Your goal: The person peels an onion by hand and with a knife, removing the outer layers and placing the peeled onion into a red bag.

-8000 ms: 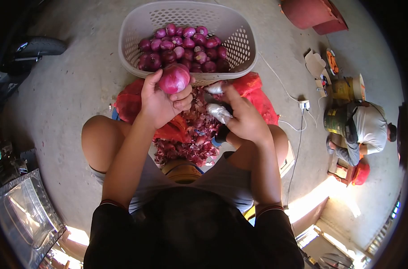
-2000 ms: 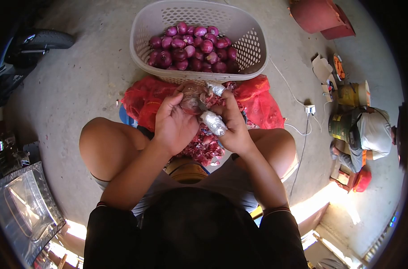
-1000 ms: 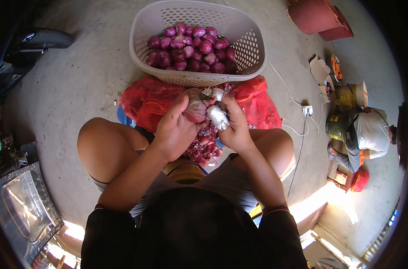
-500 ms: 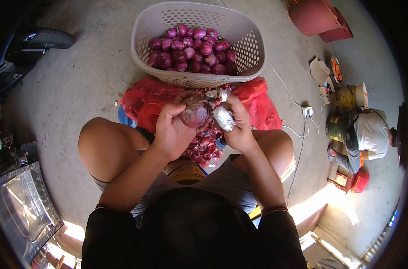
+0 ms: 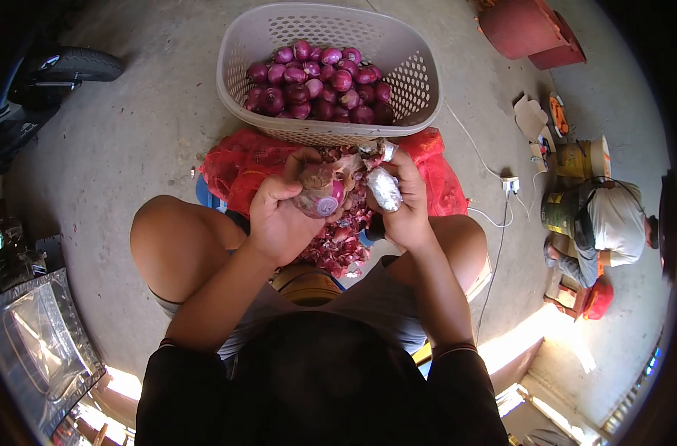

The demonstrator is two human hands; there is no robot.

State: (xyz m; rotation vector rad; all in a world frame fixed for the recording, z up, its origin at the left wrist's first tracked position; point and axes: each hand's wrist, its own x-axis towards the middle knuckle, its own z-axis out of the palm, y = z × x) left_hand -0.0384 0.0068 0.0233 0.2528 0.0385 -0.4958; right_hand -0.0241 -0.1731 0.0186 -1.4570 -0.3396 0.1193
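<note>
My left hand [image 5: 283, 215] is closed around a red onion [image 5: 321, 195], whose dry brown skin is partly off so that glossy purple shows. Close by on the right, my right hand [image 5: 407, 197] pinches a loose flap of onion skin [image 5: 347, 165] at the onion's upper side. Silver wrapping [image 5: 384, 189] covers its thumb, and more silver shows on a fingertip. Beneath both hands lies a heap of red onion peelings [image 5: 337, 249]. Red mesh sacking [image 5: 238, 171] spreads out on either side of the heap.
Ahead stands a grey plastic basket [image 5: 231, 89] holding many peeled red onions [image 5: 316, 82]. A power strip [image 5: 510, 183] with cords lies on the floor at right. Another person [image 5: 613, 223] bends beside buckets [image 5: 576, 160] farther right. A motorcycle wheel [image 5: 78, 65] is at upper left.
My right hand has shifted slightly right, away from the onion, drawing out a flap of skin. The onion has turned in my left hand, and more purple shows.
</note>
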